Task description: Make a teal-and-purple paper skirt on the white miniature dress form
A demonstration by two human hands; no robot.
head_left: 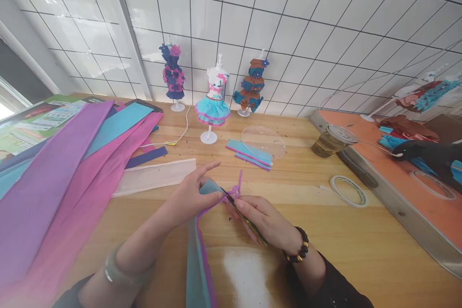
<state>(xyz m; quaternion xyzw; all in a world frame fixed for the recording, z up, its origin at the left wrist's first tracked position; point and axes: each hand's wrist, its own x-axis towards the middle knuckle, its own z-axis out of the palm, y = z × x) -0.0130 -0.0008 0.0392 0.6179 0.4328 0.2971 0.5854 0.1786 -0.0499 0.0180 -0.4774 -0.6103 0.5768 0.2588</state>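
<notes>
My left hand (189,195) pinches the upper end of a long blue crepe paper strip (194,260) with a purple edge, which hangs down toward me over the table's front. My right hand (262,219) is closed around a pair of scissors (249,223). Their blades lie at the strip's purple edge, close by my left thumb. A thin curled purple paper trimming (237,187) sticks up beside the blades. Beyond my hands lie folded blue strips with purple edges (252,155). My right fingers partly hide the scissor handles.
Small dress forms in paper outfits, including one with a blue skirt (212,108), stand by the tiled wall. Purple crepe paper (54,192) and pink crepe paper (97,183) cover the left side. A clear disc (263,142), a lidded cup (332,142) and a tape roll (348,191) are rightward.
</notes>
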